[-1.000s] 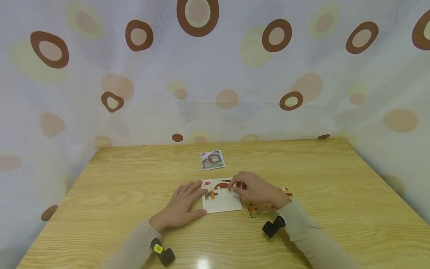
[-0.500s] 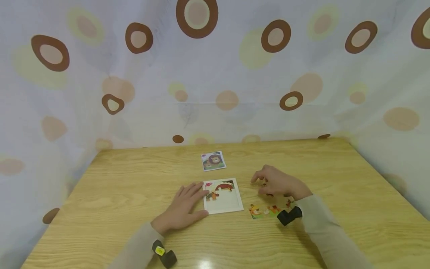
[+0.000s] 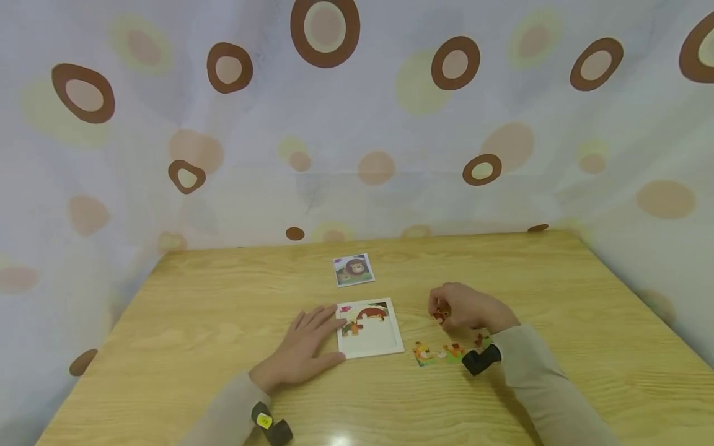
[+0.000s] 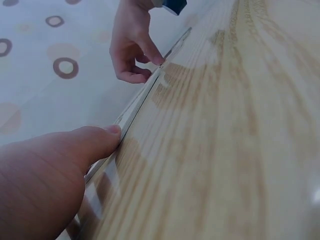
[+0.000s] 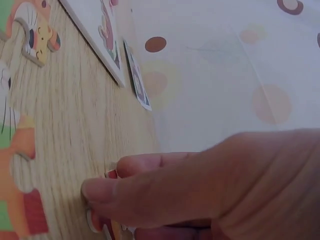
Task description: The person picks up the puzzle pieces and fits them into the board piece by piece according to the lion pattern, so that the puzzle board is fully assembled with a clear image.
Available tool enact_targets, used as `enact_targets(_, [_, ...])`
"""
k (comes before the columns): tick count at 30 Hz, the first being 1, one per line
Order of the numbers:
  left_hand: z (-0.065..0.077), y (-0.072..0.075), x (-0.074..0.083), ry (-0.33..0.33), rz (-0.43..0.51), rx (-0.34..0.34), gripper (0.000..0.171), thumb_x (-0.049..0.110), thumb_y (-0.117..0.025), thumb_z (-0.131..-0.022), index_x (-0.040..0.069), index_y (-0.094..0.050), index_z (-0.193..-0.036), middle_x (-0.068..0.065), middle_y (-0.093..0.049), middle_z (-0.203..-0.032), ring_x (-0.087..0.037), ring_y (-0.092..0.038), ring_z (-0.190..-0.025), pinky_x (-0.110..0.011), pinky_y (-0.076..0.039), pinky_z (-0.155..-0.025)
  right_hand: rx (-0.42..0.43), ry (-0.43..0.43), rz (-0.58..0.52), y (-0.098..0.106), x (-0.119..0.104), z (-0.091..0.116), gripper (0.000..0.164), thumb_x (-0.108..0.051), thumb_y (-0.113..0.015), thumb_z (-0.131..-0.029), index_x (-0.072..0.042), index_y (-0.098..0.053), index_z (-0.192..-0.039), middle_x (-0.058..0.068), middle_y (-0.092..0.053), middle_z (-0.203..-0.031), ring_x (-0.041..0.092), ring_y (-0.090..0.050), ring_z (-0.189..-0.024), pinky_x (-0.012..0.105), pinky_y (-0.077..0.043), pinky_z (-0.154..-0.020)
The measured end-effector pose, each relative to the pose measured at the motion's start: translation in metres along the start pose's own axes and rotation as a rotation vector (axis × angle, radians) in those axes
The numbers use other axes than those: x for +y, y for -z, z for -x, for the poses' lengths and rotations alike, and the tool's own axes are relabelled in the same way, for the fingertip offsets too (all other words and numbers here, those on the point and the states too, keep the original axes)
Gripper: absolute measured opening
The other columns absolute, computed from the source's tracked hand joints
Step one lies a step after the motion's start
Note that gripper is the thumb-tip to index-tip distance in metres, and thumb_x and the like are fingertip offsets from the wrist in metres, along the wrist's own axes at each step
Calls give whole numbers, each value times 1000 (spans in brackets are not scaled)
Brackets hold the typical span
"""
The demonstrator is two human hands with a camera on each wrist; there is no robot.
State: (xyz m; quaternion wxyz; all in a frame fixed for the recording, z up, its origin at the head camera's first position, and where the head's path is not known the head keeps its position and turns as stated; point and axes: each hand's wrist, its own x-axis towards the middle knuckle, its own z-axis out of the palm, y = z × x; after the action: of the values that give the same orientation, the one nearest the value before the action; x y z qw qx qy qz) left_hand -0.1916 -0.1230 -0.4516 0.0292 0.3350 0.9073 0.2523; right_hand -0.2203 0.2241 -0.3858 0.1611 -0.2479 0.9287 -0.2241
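Observation:
My left hand (image 3: 304, 347) lies with fingers spread at the left edge of a white puzzle tray (image 3: 372, 342), its thumb touching the near left corner. Joined jigsaw pieces (image 3: 351, 327) cover part of the tray's upper and left side, including a brown mane. To the right of the tray, my right hand (image 3: 468, 308) pinches a red-brown jigsaw piece (image 3: 440, 315) low over the table. Thumb and fingers hide most of that piece (image 5: 108, 226) in the right wrist view.
Loose pieces with orange animal parts (image 3: 422, 354) lie right of the tray, some partly hidden by the right wrist. A lion picture card (image 3: 354, 270) lies beyond the tray. Patterned cloth (image 3: 379, 204) hangs behind the wooden table (image 3: 251, 272).
My right hand has left the tray's upper right part and moved right to the loose pieces, where its fingers have come together on one. The left hand stays put.

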Motion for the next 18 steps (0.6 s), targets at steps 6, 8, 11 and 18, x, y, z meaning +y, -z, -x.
enact_targets(6, [2, -2, 2, 8, 8, 7, 60, 46, -56, -93, 15, -46, -143, -14, -28, -157, -39, -20, -145, -66, -7, -113, 40, 15, -8, -6, 4, -5, 21, 5, -68, -82, -3, -59, -100, 4, -54, -82, 13, -45, -72, 28, -41, -65])
enact_targets(8, [2, -1, 1, 9, 6, 12, 60, 46, -56, -93, 15, -46, -143, -13, -29, -157, -39, -20, -145, -66, -7, -113, 67, 17, 8, -7, 4, -7, 24, 2, -68, -84, -1, -59, -106, 5, -53, -85, 15, -45, -76, 30, -42, -67])
enact_targets(11, [2, -1, 1, 2, 2, 12, 60, 47, -56, -93, 15, -46, -143, -13, -29, -157, -39, -20, -145, -66, -8, -113, 100, -9, 46, -8, 5, -8, 33, -5, -73, -83, 3, -58, -111, 9, -52, -91, 20, -48, -82, 33, -45, -72])
enact_targets(18, [2, 0, 0, -15, -14, 19, 60, 45, -57, -93, 14, -46, -143, -14, -29, -156, -40, -22, -144, -66, -9, -113, 118, -30, 60, -7, 3, -10, 29, -15, -77, -81, 2, -61, -98, 7, -55, -85, 15, -46, -73, 28, -43, -66])
